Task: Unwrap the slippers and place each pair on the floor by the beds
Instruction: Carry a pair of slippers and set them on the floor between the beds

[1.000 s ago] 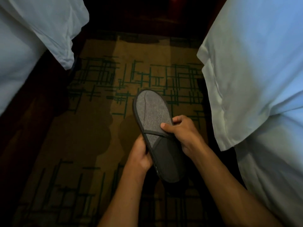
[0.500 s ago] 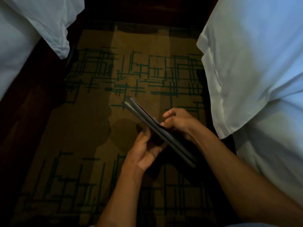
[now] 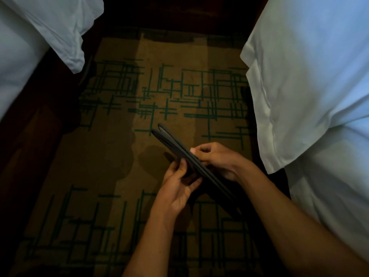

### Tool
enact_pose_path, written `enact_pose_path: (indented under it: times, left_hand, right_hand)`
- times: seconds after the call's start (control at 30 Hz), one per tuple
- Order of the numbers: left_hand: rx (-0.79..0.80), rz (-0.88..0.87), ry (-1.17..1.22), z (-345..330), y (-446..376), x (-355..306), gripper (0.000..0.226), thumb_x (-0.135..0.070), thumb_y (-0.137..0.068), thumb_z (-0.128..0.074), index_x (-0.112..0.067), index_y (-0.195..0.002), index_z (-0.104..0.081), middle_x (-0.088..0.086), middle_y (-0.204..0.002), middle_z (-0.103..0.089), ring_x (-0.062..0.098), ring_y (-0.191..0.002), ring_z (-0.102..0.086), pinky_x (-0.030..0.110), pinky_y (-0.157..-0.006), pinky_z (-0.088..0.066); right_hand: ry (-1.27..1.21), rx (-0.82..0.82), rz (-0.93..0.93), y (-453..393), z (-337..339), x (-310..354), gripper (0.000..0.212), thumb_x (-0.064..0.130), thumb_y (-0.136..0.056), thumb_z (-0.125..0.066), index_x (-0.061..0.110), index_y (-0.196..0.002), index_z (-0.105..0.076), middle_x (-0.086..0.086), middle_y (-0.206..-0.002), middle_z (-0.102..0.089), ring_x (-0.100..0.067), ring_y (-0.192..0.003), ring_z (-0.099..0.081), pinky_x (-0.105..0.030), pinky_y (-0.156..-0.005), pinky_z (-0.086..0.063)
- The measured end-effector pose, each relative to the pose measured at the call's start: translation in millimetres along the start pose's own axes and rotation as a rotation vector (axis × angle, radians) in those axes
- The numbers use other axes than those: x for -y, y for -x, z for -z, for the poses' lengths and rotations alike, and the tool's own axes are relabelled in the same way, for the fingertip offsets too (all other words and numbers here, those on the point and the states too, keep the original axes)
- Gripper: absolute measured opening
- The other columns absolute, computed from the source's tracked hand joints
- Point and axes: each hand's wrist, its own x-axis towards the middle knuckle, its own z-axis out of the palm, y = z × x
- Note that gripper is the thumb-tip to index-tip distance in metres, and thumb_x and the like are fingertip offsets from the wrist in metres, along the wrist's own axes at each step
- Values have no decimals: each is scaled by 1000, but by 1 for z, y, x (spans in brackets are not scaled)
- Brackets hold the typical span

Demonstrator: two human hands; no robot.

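Observation:
Two flat grey slippers (image 3: pixel 169 139) are pressed together and turned on edge, so only their thin dark rims show. They hang above the carpet between the two beds. My left hand (image 3: pixel 177 186) grips them from below and the left, fingers curled under the lower slipper. My right hand (image 3: pixel 215 158) holds them from the right, thumb and fingertips on the upper rim near the middle. The slippers' far ends stick out up-left of both hands; their near ends are lost in shadow under my right forearm.
A brown carpet (image 3: pixel 123 148) with green line patterns covers the floor between the beds. White bedding of the left bed (image 3: pixel 40 37) hangs at upper left over a dark wooden frame (image 3: pixel 30 140). The right bed's white sheet (image 3: pixel 311 86) fills the right side.
The slippers turned from showing their grey face to standing on edge. My left hand shifted under them. The view moved slightly.

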Motion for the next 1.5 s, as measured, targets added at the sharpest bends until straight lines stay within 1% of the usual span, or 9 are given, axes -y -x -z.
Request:
enact_pose_path:
  times: [0.17, 0.37, 0.67, 0.8, 0.87, 0.97, 1.13, 1.33, 1.5]
  left_hand:
    - [-11, -13, -55, -2, -1, 0, 37, -10, -100, -48, -6, -137, -52, 17, -103, -70, 27, -81, -75, 44, -67, -63]
    - [24, 9, -92, -5, 1, -3, 35, -9, -99, -49, -8, -134, -55, 13, -91, -75, 25, -75, -75, 42, -61, -62]
    - [34, -19, -147, -5, -2, -3, 29, -4, -97, -52, -10, -123, -63, 9, -87, -77, 22, -73, -74, 32, -59, -60]
    - [1, -50, -173, -6, -5, -2, 18, -7, -97, -53, -12, -109, -66, 6, -80, -76, 17, -67, -72, 28, -58, -59]
    - [-69, -54, -199, -3, -7, 2, 8, -13, -90, -62, -15, -96, -67, 7, -81, -72, 18, -67, -69, 31, -61, -57]
    - [-165, -67, -206, 1, -8, 8, 23, -31, -71, -73, -17, -87, -64, 5, -79, -70, 22, -74, -66, 38, -65, -55]
    - [-369, -151, -133, 8, -3, 19, 51, -30, -67, -77, -11, -112, -63, 11, -108, -73, 28, -96, -69, 35, -64, -54]
    - [-834, -203, -202, 9, 3, 56, 22, -11, -90, -68, 2, -106, -59, 15, -102, -68, 28, -85, -64, 30, -56, -49]
    - [-888, -180, -270, 10, 9, 75, 13, -9, -88, -71, 1, -84, -63, 17, -90, -70, 24, -69, -67, 34, -61, -58]
  right_hand:
    - [-37, 13, 11, 2, 1, -2, 41, 39, -80, -76, 8, -107, -70, -9, -99, -72, -27, -98, -65, -55, -100, -47]
    - [-44, 35, 12, 4, 0, 2, 60, 38, -75, -80, -7, -112, -65, -32, -107, -69, -33, -95, -63, -58, -97, -48]
    - [-44, 38, -5, -2, 6, -4, 47, 32, -79, -78, -6, -106, -69, -20, -94, -67, -30, -87, -61, -42, -78, -47]
    - [-93, 22, -13, -8, 7, -7, 37, 27, -79, -79, -4, -99, -70, -8, -71, -70, -13, -58, -64, -32, -68, -50]
    - [-142, 32, -6, -10, 9, -8, 33, 23, -74, -80, 0, -94, -68, -5, -66, -68, -12, -56, -62, -30, -63, -50]
    - [-206, 9, 20, -14, 16, -10, 23, 15, -76, -77, 0, -91, -67, -11, -80, -69, -21, -74, -66, -35, -77, -54]
    - [-169, -137, 42, -33, 34, -10, 20, 6, -81, -75, 4, -100, -69, -12, -93, -71, -27, -91, -67, -36, -82, -54]
    - [287, -336, 155, -72, 48, -2, 32, 7, -81, -76, 4, -112, -67, -10, -105, -67, -25, -103, -62, -40, -95, -49]
    - [654, -342, 288, -95, 29, 2, 33, 15, -78, -79, 8, -108, -68, -14, -109, -71, -26, -101, -65, -31, -83, -49]
